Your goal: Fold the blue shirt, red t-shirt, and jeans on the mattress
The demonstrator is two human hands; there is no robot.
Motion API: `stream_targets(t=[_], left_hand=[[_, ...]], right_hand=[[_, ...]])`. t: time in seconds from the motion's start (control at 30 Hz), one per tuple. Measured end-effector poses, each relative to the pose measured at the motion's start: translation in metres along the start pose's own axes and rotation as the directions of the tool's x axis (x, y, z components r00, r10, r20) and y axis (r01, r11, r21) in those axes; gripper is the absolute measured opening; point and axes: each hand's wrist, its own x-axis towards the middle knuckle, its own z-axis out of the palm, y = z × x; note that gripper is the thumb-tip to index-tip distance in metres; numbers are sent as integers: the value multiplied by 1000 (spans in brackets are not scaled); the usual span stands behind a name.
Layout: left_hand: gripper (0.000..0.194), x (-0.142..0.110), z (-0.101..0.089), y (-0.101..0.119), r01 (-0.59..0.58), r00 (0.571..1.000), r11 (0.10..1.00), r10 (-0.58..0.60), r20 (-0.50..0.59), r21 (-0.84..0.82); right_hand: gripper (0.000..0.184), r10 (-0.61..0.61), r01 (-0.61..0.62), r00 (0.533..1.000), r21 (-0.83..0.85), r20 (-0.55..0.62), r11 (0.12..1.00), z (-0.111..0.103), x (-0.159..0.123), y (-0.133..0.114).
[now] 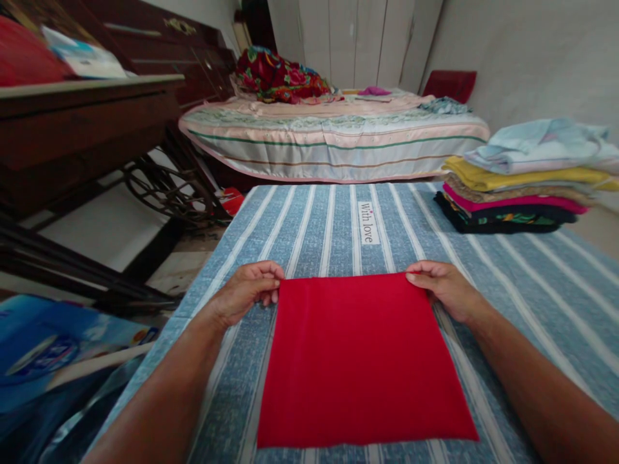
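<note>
A flat red cloth (362, 361), roughly square, lies over the blue-and-white striped table cover (333, 225). At its far left corner my left hand (249, 290) pinches the edge between thumb and fingers. The far right corner is gripped the same way by my right hand (442, 287). Between the two hands the far edge runs nearly straight. The near edge lies toward me, with a slight wave in it.
A stack of folded clothes (517, 187) stands at the table's back right. Beyond the table is a bed (338, 138) with a flowered red blanket (280, 74). A wooden desk (87, 116) and a blue package (58, 348) are on the left.
</note>
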Motion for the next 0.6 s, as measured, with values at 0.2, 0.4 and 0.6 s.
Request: stream_targets(t=[0.2, 0.4, 0.6], left_hand=[[30, -2, 5, 4, -1, 999, 1000, 1, -51, 13], [30, 4, 14, 4, -53, 974, 997, 64, -218, 54], [27, 6, 19, 4, -59, 945, 978, 120, -305, 200]], right_hand=[[33, 14, -14, 1000, -10, 1, 1000, 0, -3, -2], [32, 11, -11, 1000, 12, 18, 1000, -4, -1, 0], [29, -17, 17, 1000, -17, -6, 1000, -5, -1, -4]])
